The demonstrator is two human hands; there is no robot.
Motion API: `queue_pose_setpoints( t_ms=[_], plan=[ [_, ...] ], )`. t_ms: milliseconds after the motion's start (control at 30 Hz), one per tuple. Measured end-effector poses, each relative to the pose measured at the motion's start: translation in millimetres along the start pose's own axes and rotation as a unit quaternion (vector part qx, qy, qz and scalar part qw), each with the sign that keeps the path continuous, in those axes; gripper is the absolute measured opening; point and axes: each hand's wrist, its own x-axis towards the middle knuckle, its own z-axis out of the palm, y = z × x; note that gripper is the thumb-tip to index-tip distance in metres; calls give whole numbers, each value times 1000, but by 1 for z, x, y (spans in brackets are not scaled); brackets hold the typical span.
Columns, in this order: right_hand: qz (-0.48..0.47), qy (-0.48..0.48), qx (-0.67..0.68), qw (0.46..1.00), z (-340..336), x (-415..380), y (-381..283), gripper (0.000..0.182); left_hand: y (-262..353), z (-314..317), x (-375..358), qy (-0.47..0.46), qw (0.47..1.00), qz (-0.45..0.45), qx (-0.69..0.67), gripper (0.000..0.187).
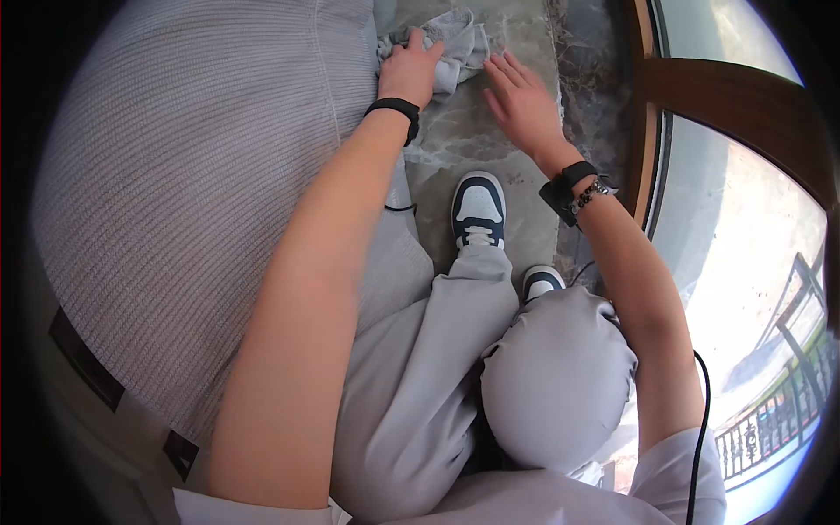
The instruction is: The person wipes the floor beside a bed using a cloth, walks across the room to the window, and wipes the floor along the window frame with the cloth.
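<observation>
A crumpled grey cloth (462, 41) lies on the marble floor at the top of the view, beside the sofa. My left hand (409, 72) is on its left part, fingers bent into the fabric. At the cloth's right edge, my right hand (525, 103) reaches with fingers stretched out and the palm turned down; nothing is in it. Dark bands circle both my wrists, and a beaded bracelet is on the right one.
A ribbed grey sofa (201, 175) fills the left side. On the right stands a brown-framed glass door (646, 157), with a dark stone strip (593, 87) along it. My shoes (479, 206) are on the marble floor (429, 179), close below the hands. A black cable (703, 420) runs by my right arm.
</observation>
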Motion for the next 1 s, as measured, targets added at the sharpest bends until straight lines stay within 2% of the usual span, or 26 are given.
queue_pose_setpoints(
  t_ms=[100, 133, 267, 367, 467, 500, 567, 633, 667, 767, 867, 900, 1000],
  plan=[
    [19, -38, 53, 998, -12, -25, -18, 50, 15, 1, -50, -65, 997, -31, -42, 62],
    [22, -53, 72, 996, -14, -34, -25, 51, 20, -4, -73, -93, 995, -28, -34, 57],
    [-33, -131, 110, 985, -12, -63, -42, 55, 33, 10, -126, -132, 986, -35, -91, 52],
    [-59, -146, 103, 982, -7, -68, -51, 60, 38, 15, -130, -91, 987, -50, -126, 46],
    [-34, -127, 104, 986, 7, -56, -51, 64, 37, 12, -118, -26, 974, -120, -192, 47],
    [-32, -94, 96, 990, 12, -46, -50, 65, 36, 7, -109, -7, 973, -135, -189, 44],
    [-27, -35, 81, 996, 21, -21, -42, 68, 32, 6, -79, 77, 971, -126, -188, 44],
    [-4, -63, 97, 993, 21, -3, -35, 66, 28, 22, -54, 139, 970, -107, -165, 44],
    [8, -76, 104, 992, 25, 1, -32, 65, 26, 28, -49, 118, 976, -110, -148, 44],
    [-38, -61, 89, 993, 40, 1, -25, 55, 19, 26, -52, 37, 991, -98, -88, 43],
    [-62, -99, 81, 990, 35, -2, -33, 41, 18, 9, -67, -56, 991, -90, -87, 45],
    [-66, -107, 75, 989, 33, -12, -40, 33, 17, 22, -78, -63, 989, -83, -102, 50],
    [-56, -208, 73, 974, 15, -38, -61, 31, 32, 19, -125, -161, 974, -89, -135, 57]
  ],
)
